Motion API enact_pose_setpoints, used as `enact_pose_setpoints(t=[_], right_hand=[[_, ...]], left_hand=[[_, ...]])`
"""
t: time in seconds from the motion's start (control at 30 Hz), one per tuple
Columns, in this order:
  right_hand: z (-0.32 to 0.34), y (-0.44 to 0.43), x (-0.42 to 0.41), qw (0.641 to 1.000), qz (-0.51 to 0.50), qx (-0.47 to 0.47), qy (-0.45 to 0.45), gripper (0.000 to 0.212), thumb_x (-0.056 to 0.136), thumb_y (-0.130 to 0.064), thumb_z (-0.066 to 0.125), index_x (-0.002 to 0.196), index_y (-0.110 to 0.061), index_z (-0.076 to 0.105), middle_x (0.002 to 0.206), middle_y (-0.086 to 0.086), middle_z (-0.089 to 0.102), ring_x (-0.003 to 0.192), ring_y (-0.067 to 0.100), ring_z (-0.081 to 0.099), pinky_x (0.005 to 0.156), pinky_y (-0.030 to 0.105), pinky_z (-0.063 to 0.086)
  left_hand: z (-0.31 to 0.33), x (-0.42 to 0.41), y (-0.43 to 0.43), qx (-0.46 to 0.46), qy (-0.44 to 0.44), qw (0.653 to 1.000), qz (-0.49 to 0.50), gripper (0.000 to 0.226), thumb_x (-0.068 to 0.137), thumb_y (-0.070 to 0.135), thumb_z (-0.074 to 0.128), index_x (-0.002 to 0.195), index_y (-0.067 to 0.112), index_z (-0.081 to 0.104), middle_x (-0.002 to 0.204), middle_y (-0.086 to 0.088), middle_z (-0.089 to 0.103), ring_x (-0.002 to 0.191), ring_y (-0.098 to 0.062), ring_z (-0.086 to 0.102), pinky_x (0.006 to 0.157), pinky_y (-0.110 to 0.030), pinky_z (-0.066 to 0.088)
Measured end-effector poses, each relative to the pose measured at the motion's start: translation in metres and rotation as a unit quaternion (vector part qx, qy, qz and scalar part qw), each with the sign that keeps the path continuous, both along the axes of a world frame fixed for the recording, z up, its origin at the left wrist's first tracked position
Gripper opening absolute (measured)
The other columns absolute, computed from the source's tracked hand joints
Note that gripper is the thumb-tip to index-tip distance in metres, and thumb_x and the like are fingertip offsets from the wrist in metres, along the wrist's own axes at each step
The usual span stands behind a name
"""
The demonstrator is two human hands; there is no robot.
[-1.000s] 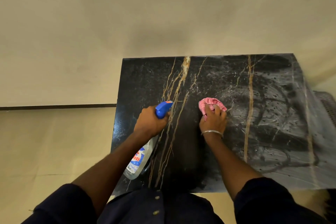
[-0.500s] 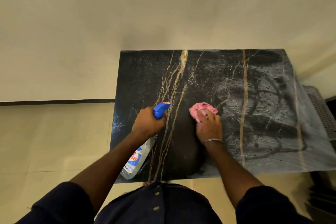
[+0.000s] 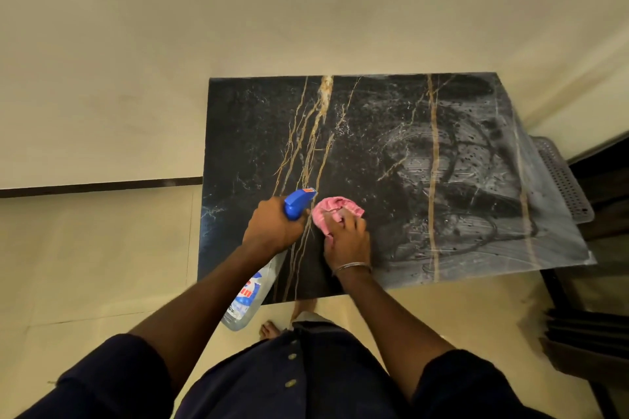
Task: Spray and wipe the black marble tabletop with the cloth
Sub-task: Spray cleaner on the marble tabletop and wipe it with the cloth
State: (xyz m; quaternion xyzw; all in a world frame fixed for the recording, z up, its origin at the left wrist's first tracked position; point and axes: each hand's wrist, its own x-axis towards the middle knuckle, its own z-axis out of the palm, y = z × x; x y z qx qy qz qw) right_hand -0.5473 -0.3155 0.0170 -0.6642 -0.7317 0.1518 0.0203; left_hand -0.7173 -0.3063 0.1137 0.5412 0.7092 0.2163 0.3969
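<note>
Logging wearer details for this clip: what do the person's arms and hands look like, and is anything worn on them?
Both forearms are bare. Dark navy sleeves end near the elbows, left sleeve and right sleeve. The left hand wears nothing. A thin silver bangle circles the wrist of the right hand. No gloves.

Dim, warm indoor light. A greyish sheen of glare covers the wet right half of the worktop, and the left half is dark. Wide-angle distortion bends the frame's edges. The right hand and cloth look slightly blurred.
</note>
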Motion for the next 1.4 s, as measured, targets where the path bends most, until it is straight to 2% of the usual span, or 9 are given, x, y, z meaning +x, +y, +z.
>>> enact_pose_setpoints(t=[0.17,0.3,0.47,0.6,0.8,0.93,1.03,1.27,1.4], right_hand=[[-0.001,-0.01,0.02,0.997,0.075,-0.01,-0.019,0.054,0.083,-0.026,0.058,0.135,-0.031,0.05,0.144,0.008,0.043,0.119,0.035,0.044,0.088,0.044,0.046],[-0.001,-0.005,0.081,0.999,-0.027,0.008,-0.018,0.054,0.086,-0.024,0.055,0.139,-0.031,0.048,0.145,0.009,0.043,0.122,0.036,0.039,0.095,0.047,0.044],[-0.008,0.003,0.129,0.992,-0.115,0.023,-0.036,0.056,0.088,-0.026,0.055,0.143,-0.028,0.045,0.147,0.013,0.041,0.133,0.041,0.034,0.112,0.05,0.029],[0.004,-0.006,0.102,0.991,-0.13,0.03,-0.027,0.052,0.085,-0.024,0.061,0.136,-0.025,0.053,0.141,0.014,0.046,0.124,0.042,0.04,0.098,0.051,0.04],[0.003,-0.026,0.058,0.998,0.058,0.002,0.01,0.055,0.07,-0.023,0.071,0.123,-0.03,0.056,0.131,0.011,0.055,0.109,0.037,0.054,0.072,0.04,0.053],[0.001,-0.02,0.079,0.994,0.11,0.002,0.011,0.055,0.073,-0.025,0.071,0.125,-0.031,0.054,0.135,0.01,0.053,0.111,0.036,0.053,0.076,0.041,0.053],[0.0,-0.015,0.113,0.998,0.059,0.018,0.003,0.054,0.076,-0.025,0.064,0.128,-0.03,0.052,0.134,0.009,0.052,0.11,0.034,0.05,0.079,0.041,0.053],[-0.005,-0.014,0.154,0.995,-0.084,0.05,-0.005,0.053,0.076,-0.021,0.069,0.128,-0.021,0.059,0.129,0.017,0.054,0.113,0.043,0.048,0.086,0.053,0.052],[0.0,-0.027,0.13,0.996,-0.066,0.055,-0.024,0.057,0.073,-0.026,0.072,0.128,-0.024,0.058,0.127,0.016,0.056,0.111,0.04,0.052,0.084,0.048,0.052]], left_hand=[[0.0,0.01,-0.017,-0.009,-0.006,1.0,0.001,0.018,0.084,0.026,0.069,0.091,0.017,0.055,0.067,0.002,0.055,0.06,-0.009,0.055,0.062,-0.024,0.045],[0.0,0.015,-0.023,-0.023,-0.007,1.0,0.001,0.021,0.086,0.03,0.067,0.096,0.014,0.056,0.072,-0.001,0.059,0.066,-0.013,0.059,0.067,-0.027,0.049],[-0.002,0.026,-0.018,-0.033,0.004,0.999,0.019,0.028,0.085,0.033,0.067,0.103,0.012,0.058,0.078,-0.003,0.061,0.07,-0.015,0.062,0.07,-0.029,0.052],[0.002,0.042,-0.012,-0.037,0.005,0.999,0.035,0.028,0.086,0.033,0.067,0.102,0.013,0.057,0.075,0.0,0.059,0.068,-0.012,0.059,0.066,-0.026,0.049],[0.005,0.069,-0.009,-0.019,0.019,0.999,0.035,0.022,0.084,0.029,0.068,0.096,0.014,0.058,0.067,0.004,0.056,0.06,-0.007,0.056,0.055,-0.018,0.04],[0.005,0.082,-0.008,-0.02,0.025,0.999,0.025,0.02,0.084,0.027,0.068,0.094,0.014,0.058,0.067,0.003,0.056,0.059,-0.007,0.054,0.055,-0.018,0.041],[0.008,0.089,-0.006,-0.028,0.03,0.999,0.024,0.02,0.085,0.029,0.068,0.096,0.015,0.057,0.071,0.001,0.058,0.063,-0.007,0.057,0.057,-0.018,0.042],[0.01,0.102,-0.013,-0.049,0.016,0.998,0.029,0.026,0.087,0.03,0.066,0.104,0.012,0.056,0.075,0.003,0.057,0.066,-0.007,0.057,0.057,-0.017,0.042],[0.008,0.106,-0.022,-0.056,0.027,0.998,0.03,0.029,0.088,0.03,0.065,0.108,0.011,0.057,0.075,0.002,0.057,0.065,-0.007,0.055,0.055,-0.015,0.04]])
